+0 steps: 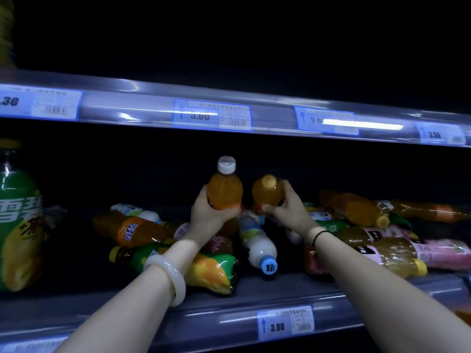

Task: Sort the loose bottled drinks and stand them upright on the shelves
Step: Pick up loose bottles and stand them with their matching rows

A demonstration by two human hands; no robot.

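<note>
- Head view: the left hand [211, 215] is curled round the lower body of an orange drink bottle [224, 189] with a white cap, holding it upright above the shelf [293, 284].
- Just at its three o'clock, the right hand [285, 207] grips a second orange bottle [267, 191], tipped so its yellow cap faces the camera.
- At six o'clock below both, loose bottles [132, 230] lie on their sides on the shelf, a white bottle [257, 240] with a blue cap among them.
- Far out at nine o'clock, a large green bottle [17, 225] stands upright.
</note>
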